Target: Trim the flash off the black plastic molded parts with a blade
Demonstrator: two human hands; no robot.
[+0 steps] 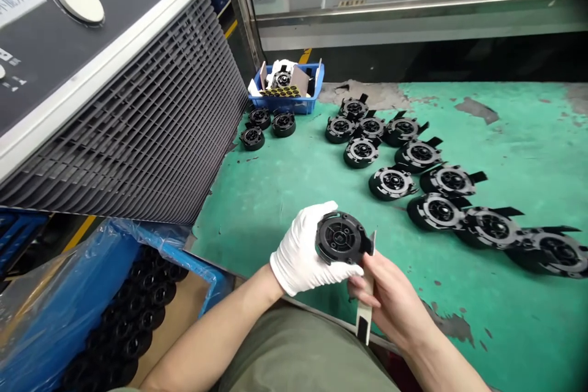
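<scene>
My left hand (305,251), in a white glove, grips a round black plastic part (340,237) with its ribbed face turned up. My bare right hand (390,297) is closed on a narrow strip (366,300) that runs from the part's right edge down past my palm, white along most of its length with a black end. Both hands hover just above the near edge of the green worktable (505,318).
Several black round parts with tabs lie in a curved row (436,180) across the table, three more (266,125) near a small blue tray (287,92). A large grilled machine (114,86) fills the left. A blue-lined crate of black parts (124,324) sits lower left.
</scene>
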